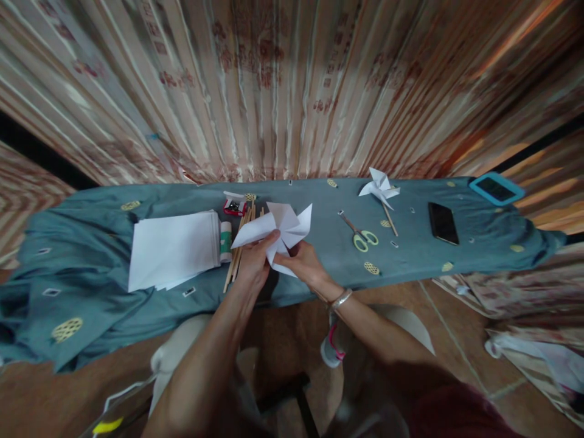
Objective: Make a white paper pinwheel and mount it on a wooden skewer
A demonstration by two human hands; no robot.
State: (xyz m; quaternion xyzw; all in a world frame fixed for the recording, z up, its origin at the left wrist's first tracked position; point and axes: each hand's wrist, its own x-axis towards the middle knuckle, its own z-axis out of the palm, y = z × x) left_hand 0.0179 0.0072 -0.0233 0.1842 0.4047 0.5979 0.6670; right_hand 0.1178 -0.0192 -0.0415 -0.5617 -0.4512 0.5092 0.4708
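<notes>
A white paper pinwheel (285, 222) with folded blades is held between my two hands above the table's front half. My left hand (256, 252) grips it from the lower left, the thumb pressed on the paper. On its lower right, my right hand (305, 263) pinches a blade, the thumb pointing inward. Several wooden sticks (235, 261) lie just left of my left hand. Beside them stand or lie a green and white glue stick (225, 242) and a small red box (234, 205) with its flap up. The fingers under the paper are hidden.
A stack of white paper (176, 249) lies on the left of the cloth-covered table (319, 274). To the right are green-handled scissors (360, 236), a pinwheel on a stick (382, 190), a black phone (443, 222) and a blue-framed tablet (497, 188). A curtain (292, 91) hangs behind.
</notes>
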